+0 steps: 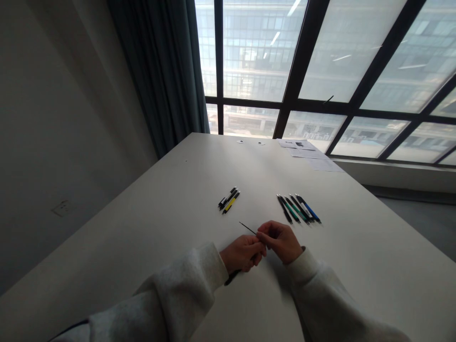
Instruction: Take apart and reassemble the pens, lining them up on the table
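Note:
Over the near middle of the white table, my two hands meet. A thin dark pen refill is pinched between the thumb and fingers of my right hand, its tip pointing up and to the left. My left hand is closed right beside it, fingers curled; whatever they hold is hidden. Below the left wrist a dark piece shows, too covered to name. Beyond my hands lie a few pens in black and yellow. To their right is a row of several pens in black, green and blue.
The white table narrows toward the window. Printed papers lie at its far right corner, and two small white pieces rest by the far edge. A dark curtain hangs at the back left, beside a wall.

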`<control>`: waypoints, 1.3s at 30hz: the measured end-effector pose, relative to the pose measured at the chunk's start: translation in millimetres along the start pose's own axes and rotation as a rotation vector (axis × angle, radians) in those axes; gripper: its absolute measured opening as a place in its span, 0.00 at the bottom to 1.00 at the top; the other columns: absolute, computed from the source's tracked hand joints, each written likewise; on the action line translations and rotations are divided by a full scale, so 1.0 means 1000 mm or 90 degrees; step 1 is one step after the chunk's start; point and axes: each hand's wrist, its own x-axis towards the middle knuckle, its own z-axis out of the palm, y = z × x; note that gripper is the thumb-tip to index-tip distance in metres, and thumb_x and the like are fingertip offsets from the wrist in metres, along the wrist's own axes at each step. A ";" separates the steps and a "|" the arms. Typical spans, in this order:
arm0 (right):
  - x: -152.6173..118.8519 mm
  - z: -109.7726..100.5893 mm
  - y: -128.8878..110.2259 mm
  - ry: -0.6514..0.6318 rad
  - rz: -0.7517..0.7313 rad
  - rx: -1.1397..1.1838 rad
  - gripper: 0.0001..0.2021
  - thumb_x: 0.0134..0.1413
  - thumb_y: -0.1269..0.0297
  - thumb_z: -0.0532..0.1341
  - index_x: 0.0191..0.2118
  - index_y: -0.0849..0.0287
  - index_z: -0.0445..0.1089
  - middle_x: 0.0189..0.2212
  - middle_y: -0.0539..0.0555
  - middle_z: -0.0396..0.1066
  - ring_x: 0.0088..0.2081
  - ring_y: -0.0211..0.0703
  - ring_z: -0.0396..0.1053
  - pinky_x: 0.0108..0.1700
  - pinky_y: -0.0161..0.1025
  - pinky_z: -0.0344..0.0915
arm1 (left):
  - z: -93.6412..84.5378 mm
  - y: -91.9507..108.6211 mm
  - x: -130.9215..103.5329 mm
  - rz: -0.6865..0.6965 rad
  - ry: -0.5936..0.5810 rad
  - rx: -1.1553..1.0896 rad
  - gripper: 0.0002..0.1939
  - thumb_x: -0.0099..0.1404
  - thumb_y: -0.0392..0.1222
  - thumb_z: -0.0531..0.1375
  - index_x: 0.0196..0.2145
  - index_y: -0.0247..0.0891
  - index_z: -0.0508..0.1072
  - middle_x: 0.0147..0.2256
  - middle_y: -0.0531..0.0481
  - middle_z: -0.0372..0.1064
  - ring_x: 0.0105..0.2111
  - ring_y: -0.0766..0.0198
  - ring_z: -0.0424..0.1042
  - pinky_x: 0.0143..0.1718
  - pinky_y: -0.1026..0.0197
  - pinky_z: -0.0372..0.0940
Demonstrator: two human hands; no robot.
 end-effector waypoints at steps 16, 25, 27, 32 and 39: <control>-0.012 0.008 0.000 0.041 -0.241 -0.431 0.03 0.49 0.71 0.60 0.28 0.59 0.70 0.23 0.52 0.70 0.23 0.38 0.66 0.28 0.35 0.63 | -0.031 0.004 0.001 0.047 0.082 -0.038 0.17 0.58 0.53 0.58 0.29 0.33 0.67 0.21 0.57 0.59 0.14 0.76 0.53 0.15 0.68 0.50; -0.006 0.013 0.018 0.085 -0.218 -0.542 0.05 0.45 0.74 0.58 0.24 0.60 0.67 0.21 0.51 0.68 0.23 0.38 0.64 0.28 0.33 0.59 | -0.049 0.011 0.004 0.182 0.318 0.149 0.15 0.59 0.45 0.57 0.39 0.33 0.76 0.26 0.50 0.69 0.28 0.66 0.68 0.32 0.63 0.62; -0.005 0.014 0.018 0.085 -0.218 -0.552 0.05 0.45 0.74 0.58 0.23 0.59 0.66 0.21 0.51 0.67 0.23 0.38 0.64 0.28 0.33 0.58 | -0.052 0.012 0.004 0.213 0.354 0.179 0.14 0.58 0.45 0.60 0.37 0.34 0.78 0.34 0.47 0.74 0.34 0.62 0.70 0.37 0.62 0.64; -0.004 0.016 0.018 0.093 -0.211 -0.568 0.06 0.45 0.73 0.58 0.21 0.59 0.65 0.21 0.51 0.67 0.23 0.38 0.64 0.28 0.32 0.58 | -0.062 0.007 0.007 0.157 0.349 0.177 0.19 0.56 0.49 0.63 0.39 0.31 0.78 0.27 0.50 0.73 0.23 0.66 0.67 0.26 0.64 0.62; -0.002 0.018 0.019 0.115 -0.195 -0.611 0.09 0.46 0.73 0.58 0.19 0.58 0.63 0.19 0.51 0.66 0.22 0.38 0.63 0.27 0.33 0.56 | -0.062 0.011 0.012 0.149 0.361 0.334 0.20 0.54 0.50 0.64 0.39 0.32 0.77 0.22 0.53 0.70 0.21 0.65 0.68 0.26 0.64 0.62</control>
